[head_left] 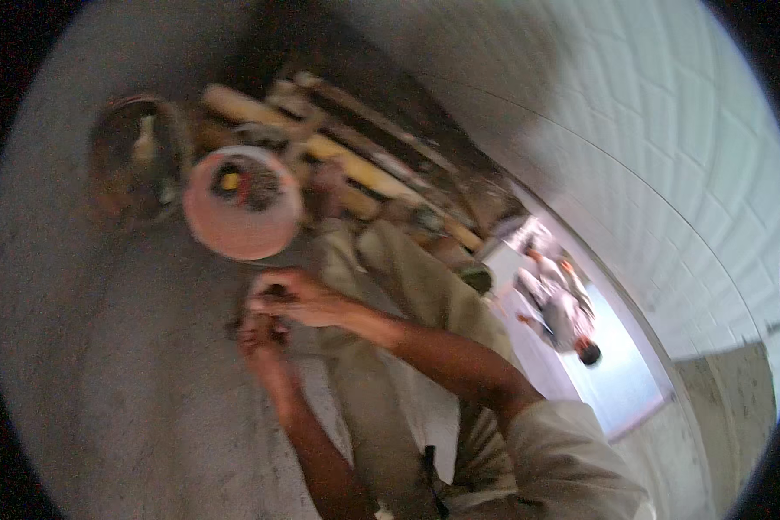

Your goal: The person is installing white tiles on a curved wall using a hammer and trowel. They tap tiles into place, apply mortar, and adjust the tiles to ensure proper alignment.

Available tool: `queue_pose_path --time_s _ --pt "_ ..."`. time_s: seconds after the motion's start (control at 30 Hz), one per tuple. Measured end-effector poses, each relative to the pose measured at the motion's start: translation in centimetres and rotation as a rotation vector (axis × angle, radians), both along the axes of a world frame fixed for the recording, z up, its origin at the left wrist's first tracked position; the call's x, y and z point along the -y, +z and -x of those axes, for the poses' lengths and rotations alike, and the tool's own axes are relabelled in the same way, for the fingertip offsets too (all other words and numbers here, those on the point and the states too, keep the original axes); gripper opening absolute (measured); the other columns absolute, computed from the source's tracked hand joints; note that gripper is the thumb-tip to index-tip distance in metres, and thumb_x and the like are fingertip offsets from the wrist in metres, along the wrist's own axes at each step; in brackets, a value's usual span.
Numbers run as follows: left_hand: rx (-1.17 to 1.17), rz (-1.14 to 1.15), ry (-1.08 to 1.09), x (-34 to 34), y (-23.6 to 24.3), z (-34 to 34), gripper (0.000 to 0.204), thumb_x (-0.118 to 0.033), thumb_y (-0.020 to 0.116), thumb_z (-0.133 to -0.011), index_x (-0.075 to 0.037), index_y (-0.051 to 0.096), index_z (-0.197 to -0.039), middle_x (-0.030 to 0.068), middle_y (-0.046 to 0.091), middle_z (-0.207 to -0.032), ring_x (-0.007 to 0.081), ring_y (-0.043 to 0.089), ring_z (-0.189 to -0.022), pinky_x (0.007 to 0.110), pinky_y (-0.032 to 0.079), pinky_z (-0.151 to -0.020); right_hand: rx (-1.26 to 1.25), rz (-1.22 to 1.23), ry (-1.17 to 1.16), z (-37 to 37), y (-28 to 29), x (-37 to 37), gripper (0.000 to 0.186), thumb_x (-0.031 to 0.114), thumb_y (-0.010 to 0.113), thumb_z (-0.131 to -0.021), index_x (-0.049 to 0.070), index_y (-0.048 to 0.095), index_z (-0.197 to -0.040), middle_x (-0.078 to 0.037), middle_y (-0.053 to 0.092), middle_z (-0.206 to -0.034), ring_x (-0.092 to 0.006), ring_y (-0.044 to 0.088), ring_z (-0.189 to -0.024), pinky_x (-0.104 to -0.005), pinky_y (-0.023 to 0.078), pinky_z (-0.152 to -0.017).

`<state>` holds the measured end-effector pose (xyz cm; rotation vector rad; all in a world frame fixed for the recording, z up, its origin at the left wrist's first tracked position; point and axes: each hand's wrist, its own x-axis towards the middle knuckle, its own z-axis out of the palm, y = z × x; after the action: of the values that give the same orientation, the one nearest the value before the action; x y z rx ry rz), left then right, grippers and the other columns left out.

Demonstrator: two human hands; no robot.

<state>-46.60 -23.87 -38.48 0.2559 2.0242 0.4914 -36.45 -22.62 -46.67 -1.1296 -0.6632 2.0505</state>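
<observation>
Close together in front of my legs, my left hand (264,342) and my right hand (299,296) are both closed, the right above the left. Something small and dark seems to be between their fingers, too blurred to name. Just beyond them stands a pinkish-white bucket (243,227), with dark small pieces and a yellow and a red item inside. Neither hand touches the bucket.
Left of the bucket is a dark round basin (117,165) with a pale long item in it. Wooden poles and boards (364,169) lie piled beyond my feet. At right, another person (559,303) is in a bright doorway beside a white tiled wall (659,147).
</observation>
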Motion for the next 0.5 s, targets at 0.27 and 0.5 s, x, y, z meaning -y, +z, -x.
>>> queue_pose_path --time_s 0.27,0.5 --pt "0.318 0.023 0.377 1.9 -0.5 -0.7 0.021 -0.018 0.061 -0.100 -0.008 0.061 -0.082 -0.0010 0.049 -0.064 0.0114 0.044 -0.055 0.028 0.035 -0.051 0.000 0.032 0.319 -2.7 -0.9 -0.6 0.022 0.022 0.066 -0.099 0.001 0.065 -0.093 0.001 0.062 -0.077 -0.0088 0.056 -0.075 -0.0308 0.049 -0.071" --pt "0.333 -0.070 0.718 3.9 -0.2 -0.5 0.016 -0.016 0.062 -0.096 -0.008 0.062 -0.083 -0.0004 0.049 -0.066 0.0113 0.046 -0.056 0.028 0.037 -0.050 -0.022 0.055 0.700 -1.4 -3.9 -2.9 0.019 0.022 0.066 -0.098 0.003 0.066 -0.095 0.001 0.066 -0.081 -0.0097 0.060 -0.074 -0.0303 0.050 -0.071"
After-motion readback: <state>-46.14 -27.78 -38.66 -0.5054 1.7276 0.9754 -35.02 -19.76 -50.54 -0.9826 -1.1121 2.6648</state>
